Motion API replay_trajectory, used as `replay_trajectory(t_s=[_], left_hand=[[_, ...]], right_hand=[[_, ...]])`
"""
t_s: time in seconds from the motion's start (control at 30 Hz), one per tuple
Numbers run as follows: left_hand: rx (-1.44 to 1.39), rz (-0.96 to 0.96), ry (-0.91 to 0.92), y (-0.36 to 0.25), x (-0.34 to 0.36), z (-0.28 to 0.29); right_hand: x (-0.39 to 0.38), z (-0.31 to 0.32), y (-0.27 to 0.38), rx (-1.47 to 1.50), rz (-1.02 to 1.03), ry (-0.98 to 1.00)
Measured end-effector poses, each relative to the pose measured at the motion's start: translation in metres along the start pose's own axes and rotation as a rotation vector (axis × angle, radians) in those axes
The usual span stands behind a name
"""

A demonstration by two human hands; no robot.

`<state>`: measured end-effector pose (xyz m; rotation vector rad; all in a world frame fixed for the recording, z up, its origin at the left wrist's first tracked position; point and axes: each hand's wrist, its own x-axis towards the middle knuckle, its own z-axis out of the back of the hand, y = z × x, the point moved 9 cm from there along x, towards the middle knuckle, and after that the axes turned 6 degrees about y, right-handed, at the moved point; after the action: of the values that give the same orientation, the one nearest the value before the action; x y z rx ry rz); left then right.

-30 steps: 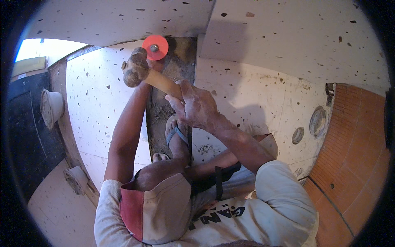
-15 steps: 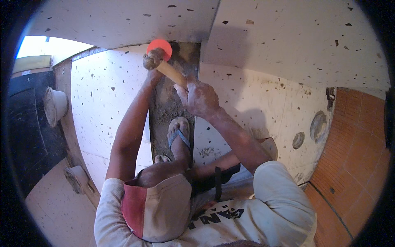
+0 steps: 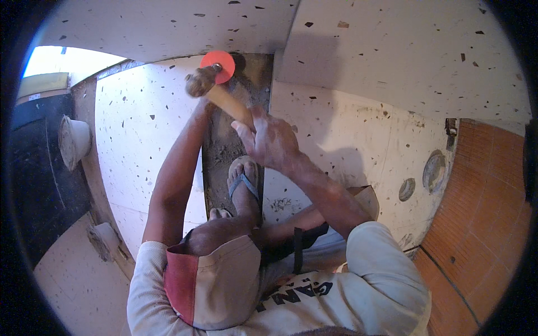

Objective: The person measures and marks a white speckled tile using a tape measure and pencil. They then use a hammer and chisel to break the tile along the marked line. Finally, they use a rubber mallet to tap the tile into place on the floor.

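Observation:
My right hand (image 3: 274, 140) is wrapped around the wooden handle of a hammer (image 3: 230, 106). The hammer's head is caked with dirt and hangs just left of a round red-orange hand guard (image 3: 225, 59). At the guard's middle shows the metal end of a chisel (image 3: 217, 67). My left hand (image 3: 208, 103) reaches up to the chisel below the guard; its fingers are mostly hidden behind the hammer. Guard and chisel stand at the far end of a dirt-covered strip (image 3: 224, 140) between two pale speckled slabs.
Speckled slabs lie left (image 3: 145, 134) and right (image 3: 330, 129) of the strip, with taller speckled panels beyond. My sandalled foot (image 3: 245, 176) rests on the strip. White round fittings (image 3: 78, 143) stand at the left. Orange ribbed blocks (image 3: 482, 213) line the right side, by two round holes.
The hammer has drawn back a little to the left and toward me, so the chisel's metal end shows inside the guard. My right hand has shifted slightly nearer; the left arm stays nearly in place.

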<state>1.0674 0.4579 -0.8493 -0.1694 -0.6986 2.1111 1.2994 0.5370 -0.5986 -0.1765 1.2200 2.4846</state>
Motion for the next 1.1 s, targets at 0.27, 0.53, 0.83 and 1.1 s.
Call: replay_trajectory(t_s=[0.27,0.53,0.83,1.1], left_hand=[[-0.009,0.013,0.003,-0.007,-0.006,-0.002],[-0.088,0.081,0.016,-0.016,0.000,0.013],[-0.227,-0.095,-0.167,-0.107,-0.001,0.067],[0.192,0.117,-0.093,0.085,-0.037,-0.044]], right_hand=[[0.012,-0.004,-0.015,-0.074,-0.098,0.077],[-0.001,0.000,-0.016,0.050,-0.080,0.061],[0.002,0.008,-0.021,0.130,-0.083,0.021],[-0.001,-0.003,0.002,0.082,0.031,0.033]])
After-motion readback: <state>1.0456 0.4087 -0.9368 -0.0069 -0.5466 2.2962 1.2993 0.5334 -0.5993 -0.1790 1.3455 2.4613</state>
